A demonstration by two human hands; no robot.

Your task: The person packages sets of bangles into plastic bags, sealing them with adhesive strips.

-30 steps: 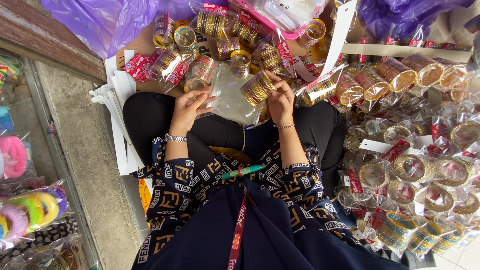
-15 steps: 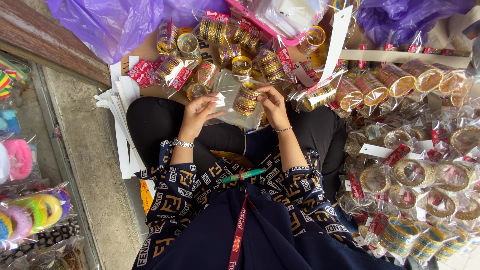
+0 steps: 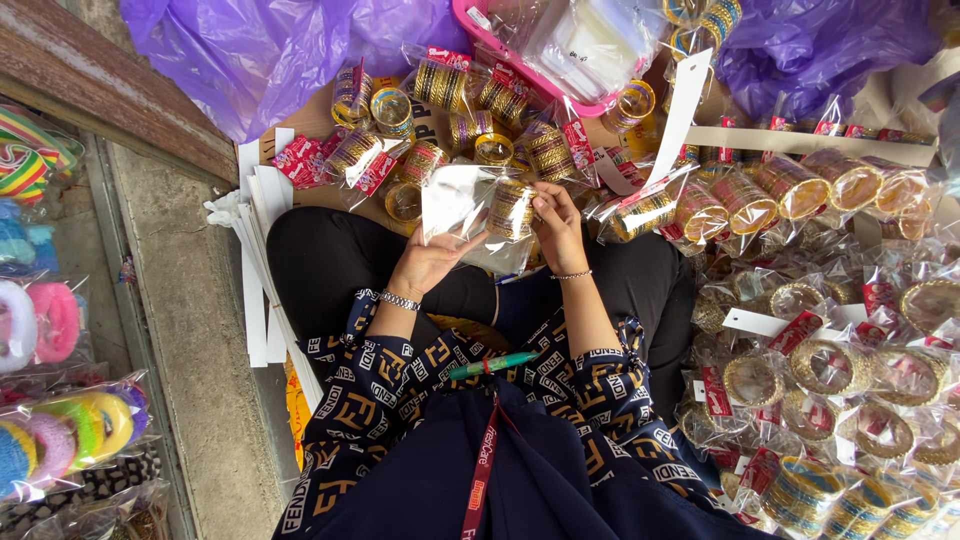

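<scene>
**Bangle stack entering a clear bag**

One bangle stack (image 3: 511, 208), long axis running near-to-far, sits inside one clear bag (image 3: 462, 205) above the lap. Left hand (image 3: 425, 262) grips the bag; right hand (image 3: 558, 225) grips the stack. Bagged bangle sets (image 3: 800, 180), too many to count, lie right.

Bangle stack (image 3: 511, 207) in clear bag (image 3: 455, 200) (between both hands), bagged bangles (image 3: 800, 330) right.

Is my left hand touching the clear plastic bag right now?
Touching. The head view shows the left hand gripping the clear plastic bag from below, fingers pressed against its film.
</scene>
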